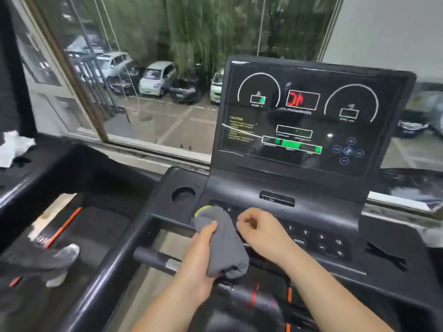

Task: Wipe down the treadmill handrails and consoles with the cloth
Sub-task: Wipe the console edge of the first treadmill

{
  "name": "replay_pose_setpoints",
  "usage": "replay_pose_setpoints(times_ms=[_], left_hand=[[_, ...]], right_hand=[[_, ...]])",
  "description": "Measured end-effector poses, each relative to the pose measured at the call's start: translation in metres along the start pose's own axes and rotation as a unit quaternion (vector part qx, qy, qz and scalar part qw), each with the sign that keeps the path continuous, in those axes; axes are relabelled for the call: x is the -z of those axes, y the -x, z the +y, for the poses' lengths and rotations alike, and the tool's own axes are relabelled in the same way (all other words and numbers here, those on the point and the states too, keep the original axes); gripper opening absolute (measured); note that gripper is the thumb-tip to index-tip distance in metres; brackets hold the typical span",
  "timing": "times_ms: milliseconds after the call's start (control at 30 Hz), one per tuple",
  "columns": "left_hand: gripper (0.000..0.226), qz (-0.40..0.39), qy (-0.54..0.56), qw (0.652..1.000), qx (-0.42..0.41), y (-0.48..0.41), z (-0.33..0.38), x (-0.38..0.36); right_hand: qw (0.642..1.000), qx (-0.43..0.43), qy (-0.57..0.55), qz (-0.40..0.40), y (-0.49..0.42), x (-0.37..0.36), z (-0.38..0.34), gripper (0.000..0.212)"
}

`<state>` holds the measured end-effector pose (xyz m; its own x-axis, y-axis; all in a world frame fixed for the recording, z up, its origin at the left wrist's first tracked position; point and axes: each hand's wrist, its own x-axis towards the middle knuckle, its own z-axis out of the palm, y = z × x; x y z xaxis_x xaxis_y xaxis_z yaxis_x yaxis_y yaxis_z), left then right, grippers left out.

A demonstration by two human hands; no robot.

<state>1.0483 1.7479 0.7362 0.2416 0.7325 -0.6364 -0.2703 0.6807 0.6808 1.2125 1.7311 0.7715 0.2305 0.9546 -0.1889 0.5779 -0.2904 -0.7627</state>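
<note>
At near centre, the left hand (199,257) grips a grey cloth (224,245), with its fingers (211,227) wrapped round the bunched middle and the thumb laid along the upper face. The cloth's far end, edged in yellow-green, rests on the left end of the treadmill's keypad (318,240); its near end hangs below the hand. Just right of the cloth, the right hand (261,232) lies over the keypad, fingers curled under the palm with nothing visibly held; whether the fingertips touch the cloth cannot be told.

Beyond the keypad, the console screen (309,121) stands tilted back, showing two arc gauges, a red central readout and green bars. A round cup holder (183,195) is set into the console to the far left of the cloth. A black handrail (103,276) runs towards the near left, with a short grip bar (151,257) projecting inside it.

At far left, a white rag (14,147) lies on a neighbouring machine, and a blurred grey shoe (62,257) shows below it. Parked cars (157,77) are visible through the window (167,32).
</note>
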Motion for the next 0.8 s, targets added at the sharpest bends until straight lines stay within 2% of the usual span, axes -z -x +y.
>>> replay_pose_setpoints(times_ms=[133, 267, 400, 467, 500, 567, 667, 800], left_hand=[[0.048, 0.081, 0.039, 0.995, 0.032, -0.022, 0.026, 0.026], [0.054, 0.187, 0.06, 0.98, 0.03, -0.053, 0.066, 0.051], [0.023, 0.207, -0.046, 0.977, -0.015, -0.082, 0.123, 0.067], [0.019, 0.214, -0.126, 0.965, -0.08, -0.097, 0.153, 0.08], [0.024, 0.208, -0.177, 0.954, -0.125, -0.106, 0.167, 0.089], [0.041, 0.209, -0.315, 0.902, -0.21, -0.123, 0.192, 0.104], [0.063, 0.181, -0.539, 0.756, -0.325, -0.148, 0.205, 0.108], [0.053, 0.06, -0.791, 0.541, -0.281, -0.166, 0.152, 0.115]], right_hand=[[0.998, 0.025, 0.026, -0.06, -0.044, -0.01, -0.015, 0.019], [0.988, 0.074, 0.088, -0.099, -0.092, -0.028, -0.026, 0.041], [0.98, 0.097, 0.139, -0.109, -0.142, -0.049, -0.037, 0.068], [0.978, 0.08, 0.15, -0.118, -0.157, -0.058, -0.042, 0.084], [0.977, 0.076, 0.159, -0.123, -0.163, -0.064, -0.043, 0.092], [0.968, 0.078, 0.199, -0.13, -0.17, -0.074, -0.044, 0.109], [0.958, 0.071, 0.255, -0.113, -0.169, -0.087, -0.039, 0.128], [0.962, 0.047, 0.248, -0.105, -0.166, -0.093, -0.039, 0.135]])
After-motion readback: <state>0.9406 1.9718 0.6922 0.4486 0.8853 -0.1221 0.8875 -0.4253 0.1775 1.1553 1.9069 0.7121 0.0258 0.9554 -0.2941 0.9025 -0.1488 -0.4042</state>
